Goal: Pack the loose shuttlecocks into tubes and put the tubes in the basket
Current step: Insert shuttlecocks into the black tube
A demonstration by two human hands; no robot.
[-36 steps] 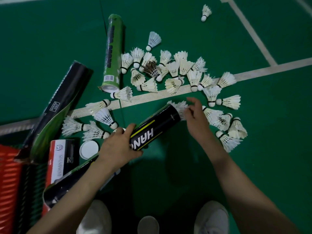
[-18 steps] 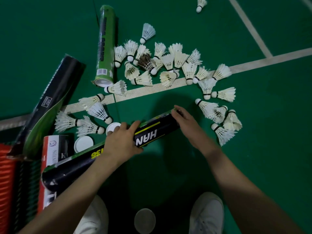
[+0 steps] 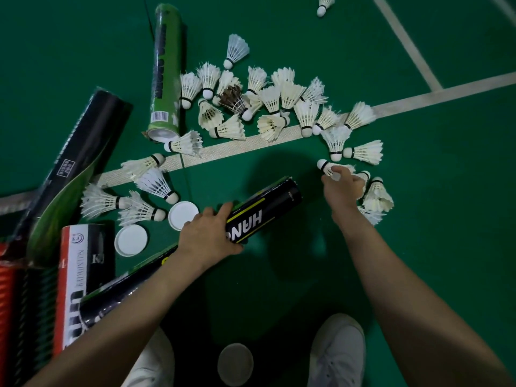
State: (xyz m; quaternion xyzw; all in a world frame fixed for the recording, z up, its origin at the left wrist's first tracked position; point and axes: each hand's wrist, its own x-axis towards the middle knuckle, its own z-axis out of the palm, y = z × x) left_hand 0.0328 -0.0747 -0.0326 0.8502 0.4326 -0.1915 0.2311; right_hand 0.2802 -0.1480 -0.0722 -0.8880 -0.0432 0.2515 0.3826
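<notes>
Black tube (image 3: 259, 212) lies tilted on the green floor (image 3: 418, 247), open end toward the loose shuttlecocks (image 3: 279, 101). My left hand (image 3: 208, 236) grips its middle. My right hand (image 3: 344, 185) closes on one shuttlecock (image 3: 325, 165), cork pointing left. Two white caps (image 3: 131, 240) lie left of the tube; red basket (image 3: 8, 297) at far left edge

My black tube (image 3: 262, 213) looks like glossy printed cardboard, shuttlecocks (image 3: 279, 99) are feathery, lids (image 3: 131, 240) smooth white plastic, floor (image 3: 418, 219) matt green.
</notes>
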